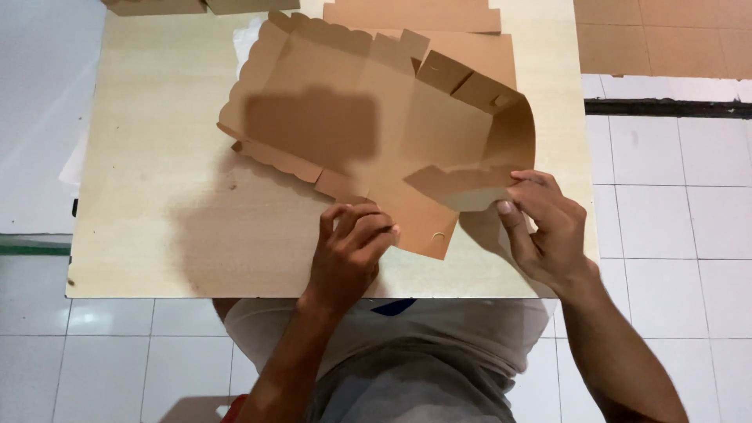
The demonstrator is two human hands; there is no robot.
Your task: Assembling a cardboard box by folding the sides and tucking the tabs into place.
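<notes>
Nearest the lens, the person's left hand (350, 244) is curling knuckles-down on the near flap of a brown cardboard box blank (376, 141), pinning it to the pale wooden table (157, 196); fingers are closed, though whether they are pinching the edge cannot be told. Right hand (548, 227) is pinching a folded side flap (462, 188) between thumb and fingertips, bending the end panel upward. Blank is lying mid-table, partly raised at its right end; it is looking light, thin and stiff along the creases, easily dented, best gripped at flap edges beside the fold lines, with spare cardboard sheets (415, 16) lying beyond.
</notes>
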